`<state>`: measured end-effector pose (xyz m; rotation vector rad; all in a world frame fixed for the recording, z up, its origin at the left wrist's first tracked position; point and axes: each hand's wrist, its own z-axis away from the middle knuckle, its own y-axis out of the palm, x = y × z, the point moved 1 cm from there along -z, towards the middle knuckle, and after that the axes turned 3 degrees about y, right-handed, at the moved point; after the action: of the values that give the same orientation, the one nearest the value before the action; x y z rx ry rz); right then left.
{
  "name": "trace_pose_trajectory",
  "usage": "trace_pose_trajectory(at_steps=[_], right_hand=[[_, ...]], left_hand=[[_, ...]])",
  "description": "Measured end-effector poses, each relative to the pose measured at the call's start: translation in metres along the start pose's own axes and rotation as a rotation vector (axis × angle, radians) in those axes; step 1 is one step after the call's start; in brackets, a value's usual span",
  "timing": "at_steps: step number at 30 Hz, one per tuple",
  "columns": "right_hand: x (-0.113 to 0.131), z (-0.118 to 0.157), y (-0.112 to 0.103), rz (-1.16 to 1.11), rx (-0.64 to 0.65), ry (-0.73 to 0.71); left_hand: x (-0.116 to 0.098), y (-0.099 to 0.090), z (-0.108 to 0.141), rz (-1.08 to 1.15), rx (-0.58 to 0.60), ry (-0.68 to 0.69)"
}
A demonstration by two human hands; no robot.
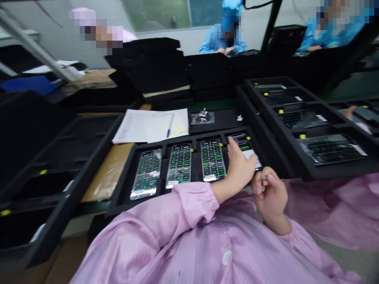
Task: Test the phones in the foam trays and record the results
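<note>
Four phones would be too exact, so several phones with lit screens lie in a black foam tray (121,197) before me. Over the rightmost phone (244,144) is my left hand (238,165), its index finger and thumb apart on or just above the screen. That screen shows dark text, a green line and a white area. My right hand (271,193) is curled closed beside the phone's lower end; anything inside its fingers is hidden. To the left, a phone (213,159), another phone (179,165) and a third phone (146,173) display green-marked grids.
A black foam tray (296,157) with several phones stands right, another tray (103,138) left. Papers (136,126) with a pen (170,125) and a small clear bag (203,117) lie behind. A neighbour's hand (351,113) shows right; co-workers sit across.
</note>
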<state>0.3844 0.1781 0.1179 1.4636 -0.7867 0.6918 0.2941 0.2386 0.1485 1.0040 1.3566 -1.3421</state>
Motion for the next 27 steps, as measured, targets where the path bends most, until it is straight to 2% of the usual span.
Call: trace_pose_trajectory(at_steps=[2, 5, 8, 16, 20, 27], right_hand=[[0.002, 0.003, 0.001, -0.018, -0.003, 0.004], [0.004, 0.006, 0.001, -0.022, -0.022, 0.000], [0.002, 0.008, -0.003, -0.033, -0.026, 0.022], [-0.006, 0.007, -0.005, -0.150, 0.112, 0.231], [-0.009, 0.007, -0.004, -0.199, 0.165, 0.328], [-0.006, 0.009, -0.002, -0.289, 0.167, 0.509]], left_hand=[[-0.007, -0.004, -0.004, 0.219, -0.087, -0.130], [-0.012, -0.008, -0.012, 0.410, -0.120, -0.329], [-0.014, -0.009, -0.018, 0.447, -0.124, -0.388], [-0.007, -0.012, -0.044, 0.490, -0.191, -0.541], [-0.004, -0.014, -0.052, 0.523, -0.110, -0.523], [-0.011, 0.001, -0.050, 0.726, 0.163, -0.554]])
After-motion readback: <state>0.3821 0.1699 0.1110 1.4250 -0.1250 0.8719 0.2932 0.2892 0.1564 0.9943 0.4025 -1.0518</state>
